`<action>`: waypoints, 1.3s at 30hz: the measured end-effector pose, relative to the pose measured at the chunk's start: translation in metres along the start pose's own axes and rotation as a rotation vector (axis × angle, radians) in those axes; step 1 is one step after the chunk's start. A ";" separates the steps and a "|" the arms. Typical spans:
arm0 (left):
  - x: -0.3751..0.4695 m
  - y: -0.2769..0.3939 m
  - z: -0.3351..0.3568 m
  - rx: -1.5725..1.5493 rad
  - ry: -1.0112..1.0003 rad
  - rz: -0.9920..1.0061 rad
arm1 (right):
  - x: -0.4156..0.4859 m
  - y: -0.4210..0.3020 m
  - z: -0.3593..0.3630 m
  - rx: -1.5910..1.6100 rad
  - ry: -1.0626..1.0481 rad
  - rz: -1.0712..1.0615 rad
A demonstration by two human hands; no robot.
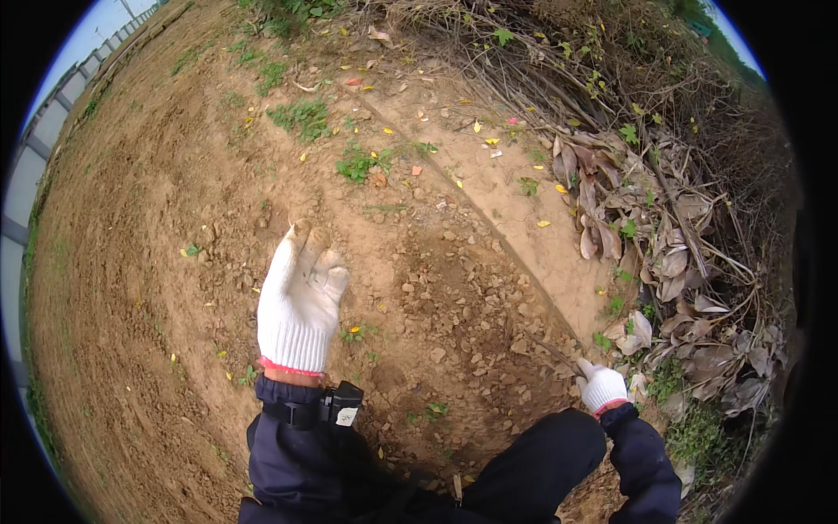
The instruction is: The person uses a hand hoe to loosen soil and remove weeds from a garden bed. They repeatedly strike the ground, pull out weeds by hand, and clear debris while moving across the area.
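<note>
My left hand, in a white knitted work glove with a red cuff edge, is raised over bare brown soil. Its fingers are curled and the fingertips are stained with dirt. Whether anything small sits between them cannot be made out. Low at the right, my right hand, gloved the same way, grips a thin brown stick or tool handle. This points up and left over a patch of broken clods; its far end blends into the soil.
A narrow straight edge crosses the ground diagonally. Dry brush and large withered leaves are heaped along the right. Small green weeds grow ahead. A pale wall borders the far left. My bent knee is beside my right arm.
</note>
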State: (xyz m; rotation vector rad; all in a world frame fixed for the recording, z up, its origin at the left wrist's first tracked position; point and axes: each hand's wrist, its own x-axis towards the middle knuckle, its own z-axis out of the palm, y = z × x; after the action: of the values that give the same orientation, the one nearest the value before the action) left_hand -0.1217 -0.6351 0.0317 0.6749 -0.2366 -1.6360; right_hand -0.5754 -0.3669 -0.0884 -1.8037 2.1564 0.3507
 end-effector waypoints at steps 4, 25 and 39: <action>0.030 0.043 -0.054 -0.092 -0.017 -0.035 | -0.038 -0.063 0.030 0.745 0.076 0.463; 0.079 0.155 -0.187 -0.156 0.240 0.004 | 0.121 -0.280 -0.118 1.253 -0.558 0.081; 0.017 0.166 -0.202 0.110 0.426 0.193 | 0.265 -0.258 0.012 0.593 -0.228 -0.046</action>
State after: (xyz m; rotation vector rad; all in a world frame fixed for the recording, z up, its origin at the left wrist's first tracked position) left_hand 0.1274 -0.6382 -0.0495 1.0330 -0.0782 -1.2677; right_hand -0.3637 -0.6491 -0.1986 -1.3958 1.8039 -0.0913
